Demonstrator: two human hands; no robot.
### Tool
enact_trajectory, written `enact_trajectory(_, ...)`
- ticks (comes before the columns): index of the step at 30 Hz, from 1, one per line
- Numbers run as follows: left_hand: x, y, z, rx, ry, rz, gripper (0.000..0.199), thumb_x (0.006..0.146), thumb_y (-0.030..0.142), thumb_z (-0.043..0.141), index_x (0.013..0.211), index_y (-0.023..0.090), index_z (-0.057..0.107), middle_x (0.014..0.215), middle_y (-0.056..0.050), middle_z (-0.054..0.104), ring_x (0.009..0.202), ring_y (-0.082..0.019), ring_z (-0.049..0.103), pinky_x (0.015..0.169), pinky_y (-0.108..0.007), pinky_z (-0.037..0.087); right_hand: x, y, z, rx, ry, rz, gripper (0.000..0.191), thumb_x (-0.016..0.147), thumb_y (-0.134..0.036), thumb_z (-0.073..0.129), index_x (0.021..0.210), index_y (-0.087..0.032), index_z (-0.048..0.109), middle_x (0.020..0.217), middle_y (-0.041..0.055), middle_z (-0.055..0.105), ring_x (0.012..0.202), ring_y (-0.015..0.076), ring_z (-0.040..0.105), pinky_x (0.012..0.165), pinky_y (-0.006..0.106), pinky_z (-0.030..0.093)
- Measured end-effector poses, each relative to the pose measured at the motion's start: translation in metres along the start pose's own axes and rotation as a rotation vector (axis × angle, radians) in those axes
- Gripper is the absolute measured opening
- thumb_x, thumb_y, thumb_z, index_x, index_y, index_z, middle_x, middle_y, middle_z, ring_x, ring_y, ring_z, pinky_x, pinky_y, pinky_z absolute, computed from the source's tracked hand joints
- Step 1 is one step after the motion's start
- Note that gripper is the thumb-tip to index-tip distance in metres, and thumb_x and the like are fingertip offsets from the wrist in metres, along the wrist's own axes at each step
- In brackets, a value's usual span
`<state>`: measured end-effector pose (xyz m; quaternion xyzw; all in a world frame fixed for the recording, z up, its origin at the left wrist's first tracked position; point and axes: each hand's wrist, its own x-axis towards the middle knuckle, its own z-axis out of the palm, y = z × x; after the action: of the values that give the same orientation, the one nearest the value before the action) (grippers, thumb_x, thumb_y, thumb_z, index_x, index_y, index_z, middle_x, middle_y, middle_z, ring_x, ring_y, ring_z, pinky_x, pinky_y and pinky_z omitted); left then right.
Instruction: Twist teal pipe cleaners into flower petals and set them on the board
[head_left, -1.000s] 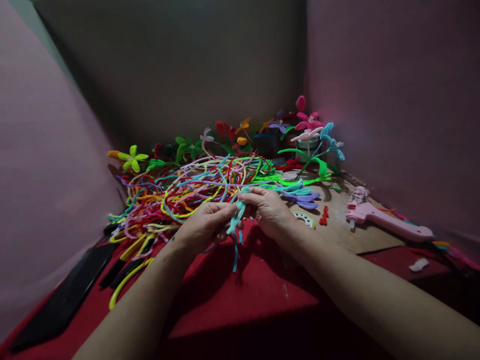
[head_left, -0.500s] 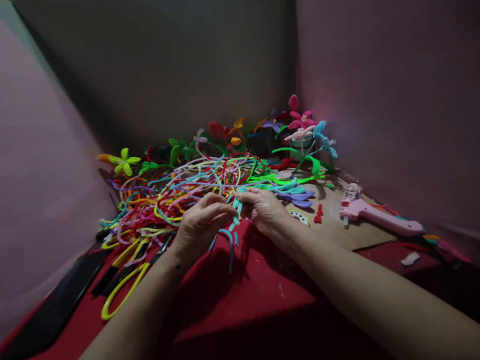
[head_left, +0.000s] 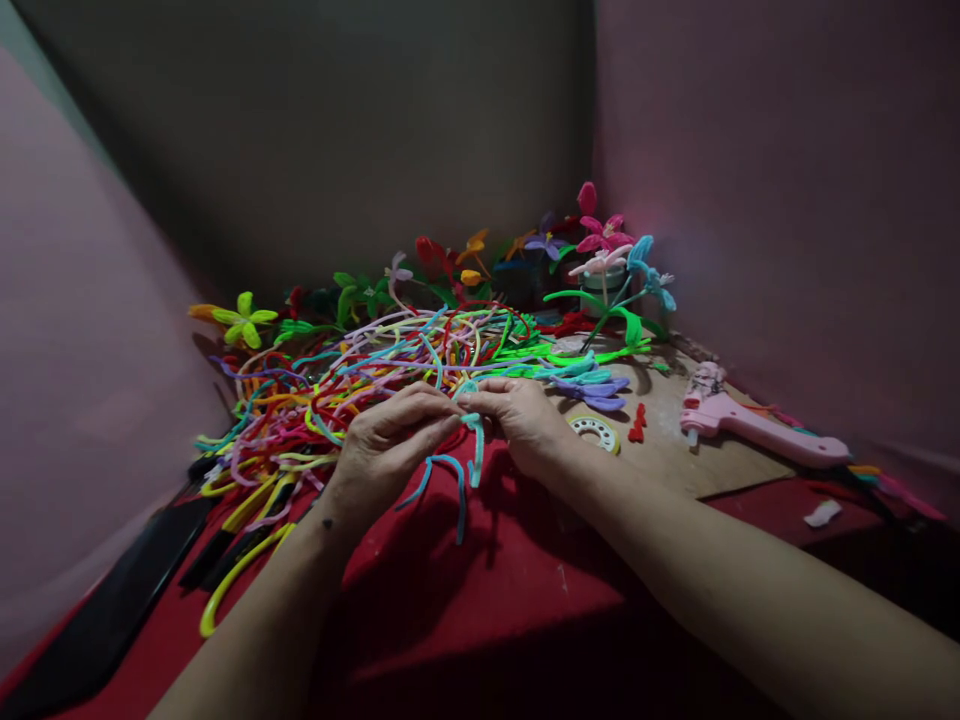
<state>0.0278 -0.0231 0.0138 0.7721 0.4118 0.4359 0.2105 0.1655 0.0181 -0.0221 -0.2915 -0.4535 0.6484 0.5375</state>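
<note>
Between my two hands is a light turquoise pipe cleaner piece point(head_left: 475, 450), looped at the top with an end hanging down. My left hand point(head_left: 390, 440) pinches it from the left with thumb and forefinger. From the right, my right hand point(head_left: 525, 415) pinches it near the loop, fingers curled. Below them a bent blue pipe cleaner point(head_left: 459, 490) lies on the red cloth point(head_left: 517, 580). Just behind the hands spreads a tangled heap of many-coloured pipe cleaners point(head_left: 360, 365).
Pipe cleaner flowers point(head_left: 604, 235) stand along the back. On the board point(head_left: 720, 470) at right are a pink glue gun point(head_left: 765, 425), a tape roll point(head_left: 596, 433) and a red piece point(head_left: 637, 424). Yellow-handled scissors point(head_left: 236, 580) and a black object point(head_left: 112, 600) lie at left.
The turquoise piece has turned, and its end now hangs lower and straighter. My left hand's fingers have closed in towards my right fingertips.
</note>
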Motion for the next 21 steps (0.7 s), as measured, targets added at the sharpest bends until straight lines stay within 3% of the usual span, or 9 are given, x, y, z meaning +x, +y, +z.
enact_trajectory(5,0.000,-0.006,0.002,0.257,-0.073,0.150,0.008,0.077,0.019,0.055,0.075,0.017,0.062,0.076,-0.002,0.057,0.071,-0.012,0.053,0.068,-0.024,0.041,0.000,0.001,-0.002,-0.145,0.054,-0.035,0.019,0.056,-0.024,0.062,0.048,-0.016,0.048,0.040,-0.0064,0.041,0.037,0.0049,0.032,0.040,0.022,0.021)
enact_trajectory(10,-0.001,-0.014,0.002,0.364,-0.072,0.152,0.009,0.078,0.017,0.052,0.078,0.016,0.060,0.074,-0.002,0.056,0.067,-0.011,0.051,0.063,-0.022,0.040,0.001,0.004,-0.004,-0.251,0.094,-0.061,0.017,0.056,-0.019,0.059,0.046,-0.016,0.046,0.038,-0.0079,0.035,0.040,0.0046,0.029,0.043,0.022,0.021)
enact_trajectory(15,0.000,-0.011,0.000,0.437,-0.149,0.193,0.011,0.078,0.014,0.049,0.075,0.015,0.060,0.071,-0.001,0.055,0.065,-0.010,0.050,0.061,-0.021,0.039,-0.001,0.000,-0.002,-0.316,0.104,-0.031,0.016,0.055,-0.019,0.060,0.046,-0.015,0.047,0.039,-0.0078,0.036,0.042,0.0050,0.029,0.045,0.022,0.023)
enact_trajectory(21,0.000,-0.008,0.003,0.530,-0.195,0.213,0.014,0.077,0.011,0.047,0.075,0.013,0.061,0.069,-0.002,0.054,0.064,-0.011,0.051,0.060,-0.022,0.039,-0.001,0.002,-0.003,-0.575,0.132,-0.096,0.008,0.058,-0.017,0.054,0.051,-0.014,0.053,0.046,-0.0054,0.044,0.050,0.0072,0.038,0.049,0.021,0.029)
